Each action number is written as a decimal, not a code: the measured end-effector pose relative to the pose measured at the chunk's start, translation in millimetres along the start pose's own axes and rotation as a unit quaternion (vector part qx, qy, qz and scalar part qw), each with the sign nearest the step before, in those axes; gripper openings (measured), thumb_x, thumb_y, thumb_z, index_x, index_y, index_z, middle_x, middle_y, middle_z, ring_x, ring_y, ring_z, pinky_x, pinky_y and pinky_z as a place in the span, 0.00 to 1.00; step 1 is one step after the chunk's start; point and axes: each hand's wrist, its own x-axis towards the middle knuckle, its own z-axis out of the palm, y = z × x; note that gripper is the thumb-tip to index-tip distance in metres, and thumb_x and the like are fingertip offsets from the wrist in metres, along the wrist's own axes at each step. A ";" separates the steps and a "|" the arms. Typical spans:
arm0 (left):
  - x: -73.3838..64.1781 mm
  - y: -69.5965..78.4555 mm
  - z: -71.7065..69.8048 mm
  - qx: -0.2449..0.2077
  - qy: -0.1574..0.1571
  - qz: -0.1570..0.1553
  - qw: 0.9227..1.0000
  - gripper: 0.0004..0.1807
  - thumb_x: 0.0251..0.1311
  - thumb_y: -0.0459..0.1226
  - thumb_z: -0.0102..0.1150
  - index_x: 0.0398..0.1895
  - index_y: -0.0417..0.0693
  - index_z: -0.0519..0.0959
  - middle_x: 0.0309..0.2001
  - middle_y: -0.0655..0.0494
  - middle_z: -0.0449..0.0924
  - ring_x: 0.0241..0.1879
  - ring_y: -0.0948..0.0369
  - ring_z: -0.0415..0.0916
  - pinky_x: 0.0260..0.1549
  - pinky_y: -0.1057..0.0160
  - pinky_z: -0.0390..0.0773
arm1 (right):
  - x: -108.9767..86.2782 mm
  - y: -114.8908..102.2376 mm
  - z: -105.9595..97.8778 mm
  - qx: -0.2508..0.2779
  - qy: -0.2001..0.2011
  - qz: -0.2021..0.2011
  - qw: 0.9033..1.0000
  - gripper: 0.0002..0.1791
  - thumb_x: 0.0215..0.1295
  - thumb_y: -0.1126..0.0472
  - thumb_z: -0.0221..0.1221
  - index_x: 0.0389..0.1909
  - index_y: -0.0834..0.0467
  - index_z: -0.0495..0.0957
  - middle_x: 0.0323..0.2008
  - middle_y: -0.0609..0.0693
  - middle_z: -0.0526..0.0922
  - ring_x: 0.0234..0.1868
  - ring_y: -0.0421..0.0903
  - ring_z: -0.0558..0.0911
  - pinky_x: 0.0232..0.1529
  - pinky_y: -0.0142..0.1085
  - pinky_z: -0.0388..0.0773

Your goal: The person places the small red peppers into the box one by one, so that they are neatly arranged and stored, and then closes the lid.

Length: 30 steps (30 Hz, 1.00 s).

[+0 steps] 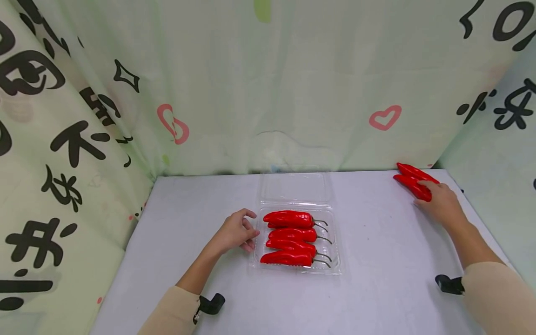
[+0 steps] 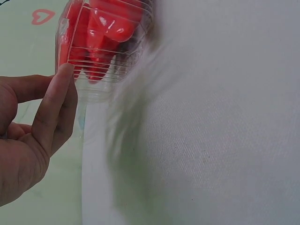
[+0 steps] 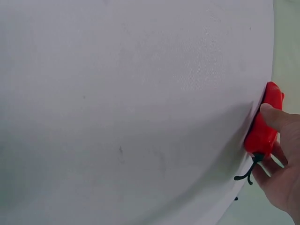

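Note:
In the head view, a clear plastic clamshell box (image 1: 337,251) sits mid-table, holding several glossy red chili peppers (image 1: 291,235) with their stems pointing right. My left hand (image 1: 237,231) is at the box's left side, fingers relaxed and slightly bent. The left wrist view shows its fingertips at the clear wall (image 2: 126,65) of the box. At the table's far right corner, my right hand (image 1: 441,204) grips a red chili pepper (image 1: 414,187). Another red chili pepper (image 1: 416,172) lies just behind that one. In the right wrist view, my thumb presses the gripped pepper (image 3: 262,136), whose dark green stem hangs free.
The box's open lid (image 1: 295,188) lies back toward the curtain. A white cloth covers the table (image 1: 372,279). Printed pale green curtains (image 1: 268,93) rise along its back and both sides. Each wrist wears a black camera strap mount (image 1: 450,284).

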 end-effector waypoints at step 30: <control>-2.1 1.2 1.0 0.004 0.004 -0.001 1.000 0.27 0.66 0.32 0.67 0.66 0.40 0.70 0.34 0.47 0.80 0.20 0.57 0.83 0.24 0.63 0.87 | -11.4 -0.8 4.2 0.022 0.017 0.003 1.000 0.41 0.68 0.63 0.66 0.76 0.70 0.57 0.64 0.79 0.62 0.64 0.79 0.60 0.53 0.73 0.76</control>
